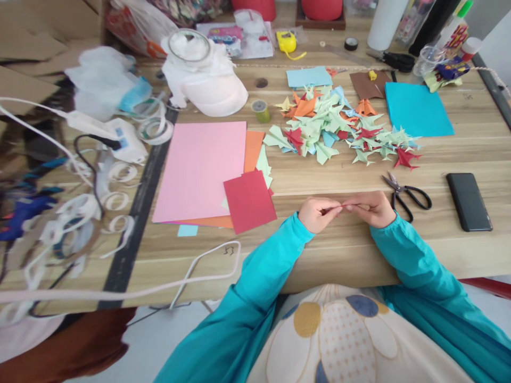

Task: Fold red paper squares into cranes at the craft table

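My left hand (317, 213) and my right hand (373, 207) meet low over the wooden table (459, 255) near its front edge. Both are closed in a pinch on a small, thin folded red paper piece (342, 206) held between the fingertips. Both arms wear teal sleeves. A red paper sheet (249, 201) lies just left of my left hand. Black-handled scissors (407, 194) lie right of my right hand. A pile of folded paper cranes (339, 130) in green, orange, red and blue sits farther back.
A pink sheet (199, 170) over an orange sheet lies at the left. A blue sheet (417, 109) and a black phone (469, 202) are at the right. Tape rolls, white cables and a white cap (211, 85) clutter the left and back.
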`<state>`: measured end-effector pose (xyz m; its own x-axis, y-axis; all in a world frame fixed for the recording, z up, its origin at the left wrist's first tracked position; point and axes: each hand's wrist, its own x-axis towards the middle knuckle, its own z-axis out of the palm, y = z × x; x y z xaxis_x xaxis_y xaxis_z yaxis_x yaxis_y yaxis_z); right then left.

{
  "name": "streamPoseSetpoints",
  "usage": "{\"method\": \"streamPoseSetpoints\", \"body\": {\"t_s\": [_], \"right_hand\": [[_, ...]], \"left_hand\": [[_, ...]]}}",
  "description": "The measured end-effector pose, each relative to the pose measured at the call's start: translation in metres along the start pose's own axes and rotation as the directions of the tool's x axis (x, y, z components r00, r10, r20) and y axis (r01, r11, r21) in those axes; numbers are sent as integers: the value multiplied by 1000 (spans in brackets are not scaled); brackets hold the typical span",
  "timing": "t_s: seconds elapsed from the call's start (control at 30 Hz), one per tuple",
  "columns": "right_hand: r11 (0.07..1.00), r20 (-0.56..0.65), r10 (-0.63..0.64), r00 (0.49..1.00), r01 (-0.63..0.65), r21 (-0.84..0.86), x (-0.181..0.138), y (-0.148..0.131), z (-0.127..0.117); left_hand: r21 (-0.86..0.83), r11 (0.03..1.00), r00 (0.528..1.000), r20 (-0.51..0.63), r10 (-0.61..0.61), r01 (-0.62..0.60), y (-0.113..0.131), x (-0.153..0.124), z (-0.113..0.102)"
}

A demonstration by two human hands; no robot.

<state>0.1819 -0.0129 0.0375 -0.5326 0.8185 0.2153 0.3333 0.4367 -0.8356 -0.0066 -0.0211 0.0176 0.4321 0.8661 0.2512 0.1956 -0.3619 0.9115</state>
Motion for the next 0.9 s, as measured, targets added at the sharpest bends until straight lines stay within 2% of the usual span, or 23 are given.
{"method": "streamPoseSetpoints", "body": {"t_s": [0.13,0.27,0.47,0.7,0.9], "right_hand": [[1000,-26,17,1000,-18,-21,-1,1,2],[998,-53,1,999,-5,-63,-1,6,4],[997,-47,-14,999,11,-71,0,8,3],[997,-56,-7,998,3,-79,1,5,4],[981,-28,-76,997,69,-184,1,9,6]], "left_hand": [[168,980,994,-9,110,-107,-4,-1,2],[387,900,975,-11,224,-202,-10,-1,3],[383,890,954,-66,294,-248,-13,0,1],[443,845,946,16,325,-298,-13,1,-2],[508,798,935,45,352,-325,-15,0,-1]]}}
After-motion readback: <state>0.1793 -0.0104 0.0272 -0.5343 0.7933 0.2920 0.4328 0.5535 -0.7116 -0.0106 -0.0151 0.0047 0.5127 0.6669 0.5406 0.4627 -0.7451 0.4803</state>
